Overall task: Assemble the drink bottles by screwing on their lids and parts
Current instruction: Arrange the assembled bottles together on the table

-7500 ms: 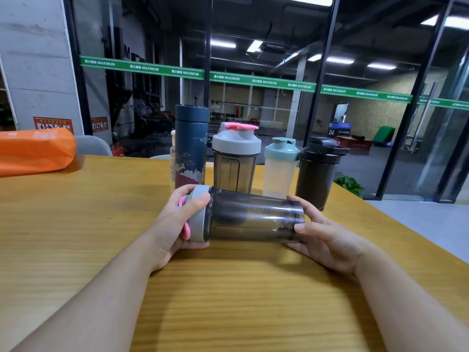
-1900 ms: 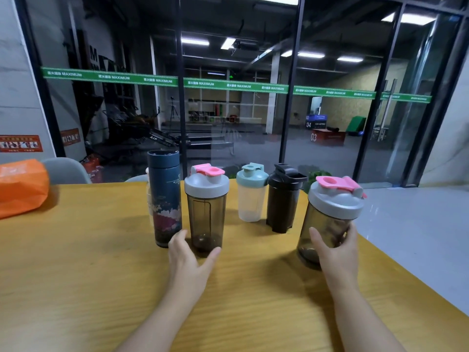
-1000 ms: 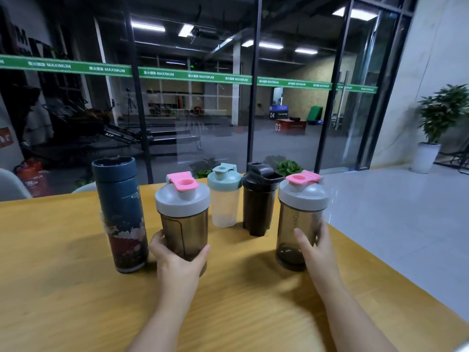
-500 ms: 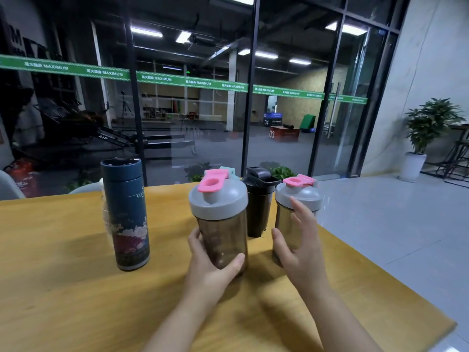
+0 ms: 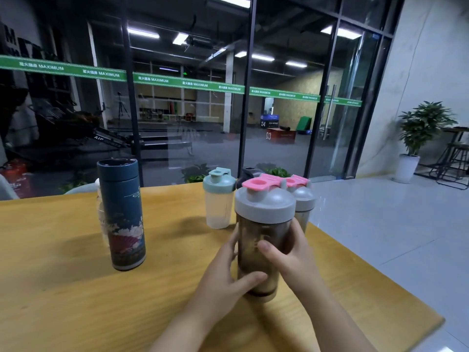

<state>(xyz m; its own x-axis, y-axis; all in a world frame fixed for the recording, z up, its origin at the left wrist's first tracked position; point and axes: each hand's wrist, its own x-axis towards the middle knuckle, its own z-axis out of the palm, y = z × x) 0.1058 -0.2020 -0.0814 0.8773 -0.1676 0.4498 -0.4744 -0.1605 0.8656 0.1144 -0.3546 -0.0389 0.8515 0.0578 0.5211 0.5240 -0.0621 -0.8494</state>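
A smoky shaker bottle (image 5: pixel 262 240) with a grey lid and pink flip cap stands upright near the table's right side. My left hand (image 5: pixel 223 275) grips its lower body from the left, and my right hand (image 5: pixel 289 257) grips it from the right, thumb across the front. Directly behind it stands a second smoky shaker (image 5: pixel 302 199) with the same grey lid and pink cap. The black shaker (image 5: pixel 250 172) is mostly hidden behind them. A clear shaker with a teal lid (image 5: pixel 218 199) stands to the left.
A tall dark blue flask (image 5: pixel 121 214) with a painted pattern stands at the left, with a pale bottle partly hidden behind it. The wooden table (image 5: pixel 63 288) ends close on the right and far side. A glass wall lies beyond.
My left hand carried its shaker to the right, in front of the other pink-capped shaker. My right hand left that rear shaker and now grips the front one too.
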